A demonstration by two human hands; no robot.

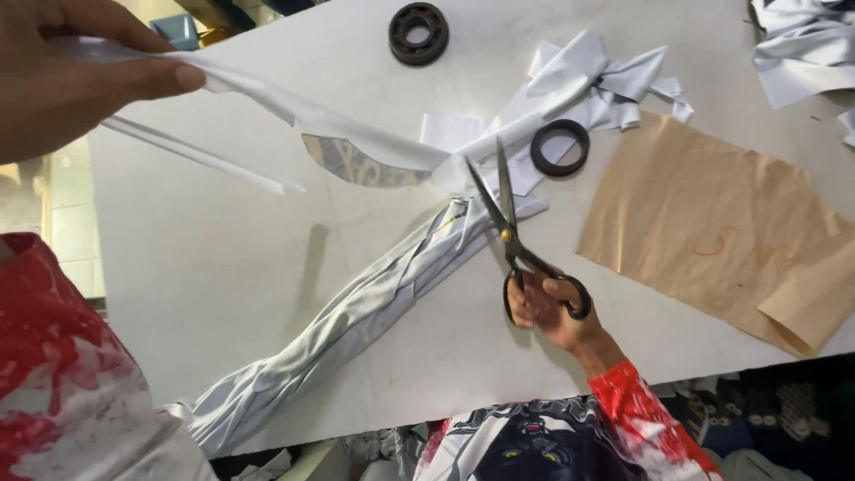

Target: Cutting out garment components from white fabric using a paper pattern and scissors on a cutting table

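Note:
My left hand (62,71) at the top left pinches the end of a long white fabric strip (303,116) and holds it taut above the white table (223,258). My right hand (548,307) grips black scissors (508,223) by the handles. Their slightly parted blades point up at the strip where it meets a bunched pile of white fabric (588,80). A patterned curved piece (356,165) hangs under the strip. A long folded roll of pale fabric (356,316) runs diagonally from the blades to the table's front-left edge.
A brown paper sheet (712,223) lies at the right. A black ring (560,147) sits beside the scissors' tips and a black bearing-like ring (418,33) at the top. More white scraps (802,49) lie top right. The table's front edge runs near my body.

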